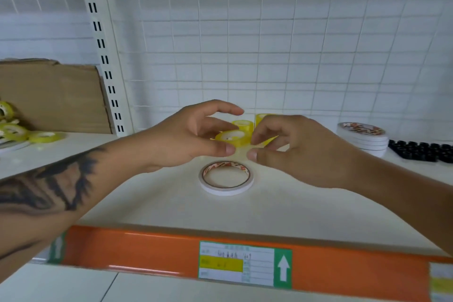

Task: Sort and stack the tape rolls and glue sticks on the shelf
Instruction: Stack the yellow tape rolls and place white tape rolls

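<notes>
Over a cream-white shelf (152, 206) the person's two hands meet around a small translucent yellow tape roll (231, 137). The left hand (188, 140), on a tattooed forearm, reaches in from the left with its thumb against the roll's near side and its fingers (230, 110) spread and curved above it, so the roll sits between thumb and fingers; whether it is lifted or resting on the shelf cannot be told. The right hand (301, 152) comes in from the right with its fingertips curled onto the roll's right edge and its thumb just below, close to the left thumb. Directly behind the held roll stand two more yellow tape rolls (245, 125), partly hidden by the hands. Nearer the camera, just below the thumbs, a flat white double-sided tape roll (226, 178) with a reddish printed inner core lies on its side on the shelf, apart from both hands. At far left a loose pile of yellow tape rolls (14, 130) lies in front of a brown cardboard sheet (51, 98). At far right sits a stack of white tape rolls (362, 140), and beside it a block of small black caps (421, 151). The shelf's front edge carries an orange price strip (147, 252) with a green-and-white label (245, 263).
</notes>
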A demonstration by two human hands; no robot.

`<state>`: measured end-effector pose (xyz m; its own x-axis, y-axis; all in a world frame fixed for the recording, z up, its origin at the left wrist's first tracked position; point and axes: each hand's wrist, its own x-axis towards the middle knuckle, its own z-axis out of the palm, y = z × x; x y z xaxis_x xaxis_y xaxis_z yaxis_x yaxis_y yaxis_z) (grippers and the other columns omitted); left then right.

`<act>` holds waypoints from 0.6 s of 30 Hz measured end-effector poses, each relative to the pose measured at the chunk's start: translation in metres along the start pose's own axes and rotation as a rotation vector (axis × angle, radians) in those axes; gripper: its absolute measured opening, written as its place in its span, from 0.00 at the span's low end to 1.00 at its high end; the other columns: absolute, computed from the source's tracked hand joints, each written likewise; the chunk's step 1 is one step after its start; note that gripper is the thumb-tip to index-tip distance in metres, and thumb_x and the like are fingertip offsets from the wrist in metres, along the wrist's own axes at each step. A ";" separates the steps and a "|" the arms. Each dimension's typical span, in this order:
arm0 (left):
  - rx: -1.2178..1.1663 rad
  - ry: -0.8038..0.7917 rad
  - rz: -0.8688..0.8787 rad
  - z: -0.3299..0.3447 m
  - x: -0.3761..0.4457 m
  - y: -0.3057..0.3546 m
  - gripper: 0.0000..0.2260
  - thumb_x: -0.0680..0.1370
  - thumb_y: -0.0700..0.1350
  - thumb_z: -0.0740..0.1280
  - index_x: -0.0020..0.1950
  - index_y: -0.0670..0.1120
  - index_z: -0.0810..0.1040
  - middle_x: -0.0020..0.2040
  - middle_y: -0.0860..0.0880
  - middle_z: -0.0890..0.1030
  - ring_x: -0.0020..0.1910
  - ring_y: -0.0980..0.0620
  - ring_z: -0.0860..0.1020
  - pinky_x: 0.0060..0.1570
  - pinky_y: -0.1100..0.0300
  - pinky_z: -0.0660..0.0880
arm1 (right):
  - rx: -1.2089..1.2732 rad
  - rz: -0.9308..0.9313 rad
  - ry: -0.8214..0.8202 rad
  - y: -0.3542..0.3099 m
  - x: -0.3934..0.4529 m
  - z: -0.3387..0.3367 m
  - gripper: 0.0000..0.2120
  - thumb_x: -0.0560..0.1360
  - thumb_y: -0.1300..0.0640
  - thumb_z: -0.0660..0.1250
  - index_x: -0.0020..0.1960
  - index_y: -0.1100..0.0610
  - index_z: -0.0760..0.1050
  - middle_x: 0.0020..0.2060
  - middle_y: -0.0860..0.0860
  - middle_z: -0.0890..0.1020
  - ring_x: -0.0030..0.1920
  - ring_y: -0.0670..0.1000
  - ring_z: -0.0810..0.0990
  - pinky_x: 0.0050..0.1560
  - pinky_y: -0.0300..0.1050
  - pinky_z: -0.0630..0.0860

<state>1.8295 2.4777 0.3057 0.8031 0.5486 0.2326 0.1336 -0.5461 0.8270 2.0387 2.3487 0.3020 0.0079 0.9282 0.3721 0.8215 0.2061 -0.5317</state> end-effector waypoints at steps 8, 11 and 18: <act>-0.031 -0.111 0.065 -0.018 0.020 0.009 0.32 0.74 0.33 0.75 0.73 0.54 0.70 0.64 0.47 0.83 0.64 0.42 0.80 0.64 0.47 0.77 | 0.131 -0.034 0.068 -0.006 0.023 -0.010 0.14 0.70 0.49 0.79 0.50 0.44 0.76 0.50 0.44 0.84 0.50 0.44 0.85 0.47 0.42 0.78; -0.027 -0.127 0.072 -0.020 0.025 0.007 0.32 0.75 0.32 0.73 0.74 0.54 0.69 0.65 0.48 0.83 0.65 0.41 0.80 0.69 0.39 0.71 | 0.083 -0.027 0.046 -0.009 0.030 -0.013 0.11 0.70 0.49 0.79 0.49 0.45 0.80 0.47 0.40 0.84 0.51 0.41 0.83 0.46 0.37 0.77; -0.030 -0.043 0.067 -0.028 0.030 -0.003 0.37 0.70 0.41 0.78 0.74 0.63 0.70 0.69 0.48 0.79 0.65 0.53 0.80 0.63 0.48 0.77 | 0.190 0.031 0.035 -0.008 0.047 -0.012 0.10 0.67 0.55 0.82 0.46 0.54 0.84 0.41 0.49 0.87 0.46 0.56 0.85 0.47 0.52 0.80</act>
<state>1.8368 2.5138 0.3245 0.8337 0.4838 0.2661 0.0620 -0.5609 0.8255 2.0396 2.3869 0.3323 0.0537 0.9244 0.3776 0.6980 0.2358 -0.6762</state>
